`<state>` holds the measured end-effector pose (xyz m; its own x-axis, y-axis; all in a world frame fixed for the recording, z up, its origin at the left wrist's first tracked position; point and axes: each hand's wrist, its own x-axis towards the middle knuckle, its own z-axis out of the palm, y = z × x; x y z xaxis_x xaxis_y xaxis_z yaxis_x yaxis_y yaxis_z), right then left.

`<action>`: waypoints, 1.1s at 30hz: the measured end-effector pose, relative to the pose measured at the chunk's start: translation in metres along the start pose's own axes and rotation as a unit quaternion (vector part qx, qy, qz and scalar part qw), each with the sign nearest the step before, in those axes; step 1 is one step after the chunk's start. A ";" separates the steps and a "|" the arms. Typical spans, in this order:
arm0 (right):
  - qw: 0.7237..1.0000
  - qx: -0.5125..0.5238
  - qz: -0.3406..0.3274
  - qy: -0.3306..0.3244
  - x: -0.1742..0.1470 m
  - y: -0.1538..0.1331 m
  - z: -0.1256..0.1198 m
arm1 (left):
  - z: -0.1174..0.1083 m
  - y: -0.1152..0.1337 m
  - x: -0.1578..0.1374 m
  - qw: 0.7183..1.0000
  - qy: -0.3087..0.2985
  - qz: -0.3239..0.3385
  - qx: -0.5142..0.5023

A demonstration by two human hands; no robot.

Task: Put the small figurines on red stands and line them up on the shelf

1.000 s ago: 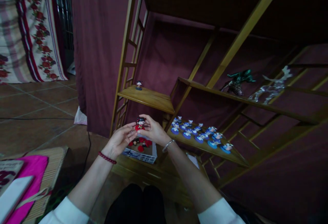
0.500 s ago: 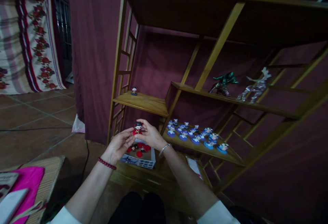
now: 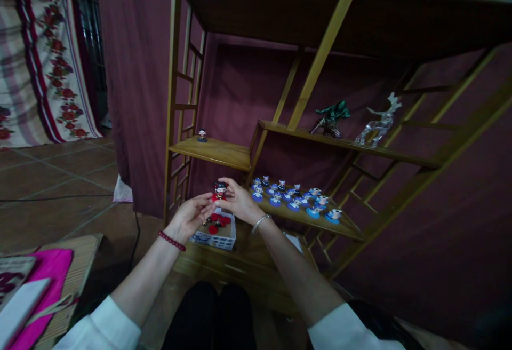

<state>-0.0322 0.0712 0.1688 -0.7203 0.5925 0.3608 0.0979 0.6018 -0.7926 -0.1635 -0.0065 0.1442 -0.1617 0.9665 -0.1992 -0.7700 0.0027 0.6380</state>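
Between my two hands, above an open box, stands a small red-and-black figurine (image 3: 220, 190) on a red base, held upright. The fingers of my left hand (image 3: 193, 212) grip its base from the left. My right hand (image 3: 239, 200) closes on it from the right, thumb low and forefinger behind the head. Under my hands the white patterned box (image 3: 214, 240) holds several more red and black figurine pieces (image 3: 219, 223), partly hidden by my fingers. One similar figurine (image 3: 202, 135) stands on the upper left shelf (image 3: 216, 151).
Several blue-and-white figurines (image 3: 276, 199) stand in rows on the lower right shelf. A green dark statuette (image 3: 333, 119) and a clear deer figure (image 3: 378, 121) occupy the shelf above. A white sheet (image 3: 294, 241) lies below. Left is a woven mat (image 3: 86, 264) with pink cloth (image 3: 60, 272).
The view has shifted, so the shelves sit further left and slightly higher. My hands still hold the figurine, which appears slightly higher and turned a little.
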 end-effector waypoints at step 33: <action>0.999 -0.030 0.009 -0.032 0.041 0.007 0.041 | -0.048 0.025 0.010 0.997 0.031 0.012 -0.064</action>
<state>-0.0896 0.0775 0.1582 -0.7599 0.5691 0.3141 0.1499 0.6236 -0.7673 -0.2141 -0.0087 0.1225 -0.2167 0.9480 -0.2330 -0.8375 -0.0579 0.5434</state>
